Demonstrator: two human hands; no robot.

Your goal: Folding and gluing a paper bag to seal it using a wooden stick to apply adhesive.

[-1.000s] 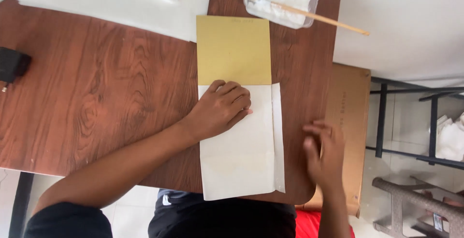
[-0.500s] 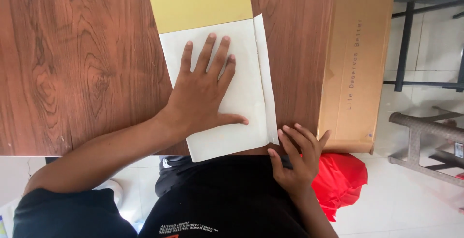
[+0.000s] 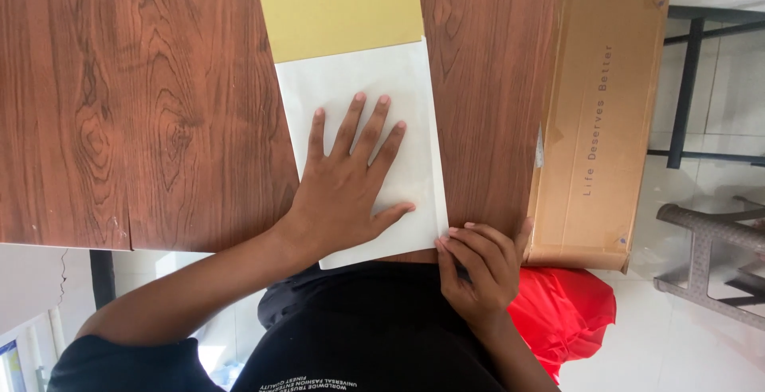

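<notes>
**Flat palm on a folded white sheet**

The white sheet (image 3: 358, 97) lies on the wooden table (image 3: 143, 105), its near edge over the table's front and its middle hidden under the left hand (image 3: 347, 185), pressed flat with fingers spread. The right hand (image 3: 478, 268) curls at the sheet's near right corner; whether it pinches paper is unclear. A yellow sheet (image 3: 339, 5), cut off above, touches the far edge. A cardboard box (image 3: 602, 121) stands beside the table.

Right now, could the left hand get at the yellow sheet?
Probably yes: the left hand lies flat on the white paper, and the yellow sheet sits just beyond its fingertips with nothing between.
</notes>
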